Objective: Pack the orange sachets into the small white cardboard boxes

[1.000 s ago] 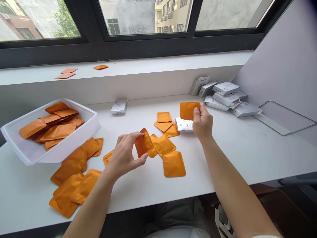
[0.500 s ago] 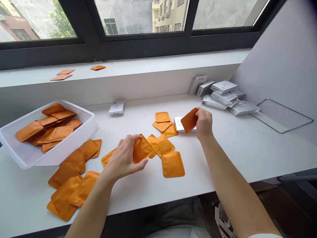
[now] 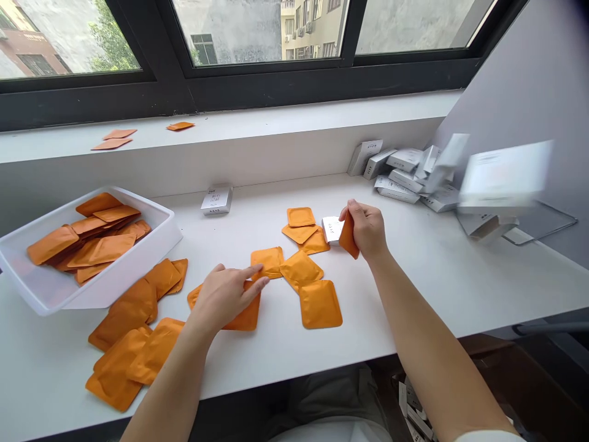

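Note:
My left hand (image 3: 225,296) reaches over the desk with its fingers stretched out and apart. Its index fingertip touches a flat orange sachet (image 3: 271,258), and a second orange sachet (image 3: 246,314) lies partly under the palm. Pinched upright in my right hand (image 3: 369,228) is another orange sachet (image 3: 350,236), seen nearly edge-on. Just behind that one lies a white box (image 3: 332,229), partly hidden by it. Several loose sachets (image 3: 321,305) lie between my hands, some overlapping.
A white plastic bin (image 3: 124,288) of orange sachets stands left, more sachets (image 3: 154,350) before it. White boxes (image 3: 398,190) are piled back right; a smeared white box (image 3: 504,178) is in the air by a wire frame (image 3: 564,226). Another box (image 3: 216,200) sits near the sill.
My left hand has let go of its sachet and spread its fingers. The right hand's sachet has turned edge-on and moved slightly left. At right, blurred white boxes have appeared above the pile.

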A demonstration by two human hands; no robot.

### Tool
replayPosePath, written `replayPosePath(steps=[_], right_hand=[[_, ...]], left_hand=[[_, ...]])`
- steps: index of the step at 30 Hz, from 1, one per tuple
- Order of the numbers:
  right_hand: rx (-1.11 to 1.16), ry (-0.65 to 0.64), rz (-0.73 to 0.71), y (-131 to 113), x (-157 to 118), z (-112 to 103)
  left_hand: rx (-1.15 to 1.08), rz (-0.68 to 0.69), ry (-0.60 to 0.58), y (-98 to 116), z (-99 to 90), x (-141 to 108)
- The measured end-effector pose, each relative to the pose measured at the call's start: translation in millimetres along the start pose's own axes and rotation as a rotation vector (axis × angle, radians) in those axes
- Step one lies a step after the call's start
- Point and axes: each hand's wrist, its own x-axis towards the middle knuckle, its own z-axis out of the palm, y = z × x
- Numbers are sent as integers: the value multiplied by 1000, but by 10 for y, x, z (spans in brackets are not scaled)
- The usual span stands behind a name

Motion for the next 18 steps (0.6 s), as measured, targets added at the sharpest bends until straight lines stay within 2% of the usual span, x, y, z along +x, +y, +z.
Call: replayPosePath(steps=[3,6,12,18], right_hand=[[-147,-17,-56,11,-7,-2],[-304,-4,-98,26,-10,-9],[-492,-20,-83,26,-11,-12],[-625,-79,-44,21,-11,-5]], left_hand=[[119,-151,46,-80,-33,-3],[172,-205,63,-94,-92,-8],[18,-60,-15,16,-111,-20],[-16,46,-58,25,-57,-20]])
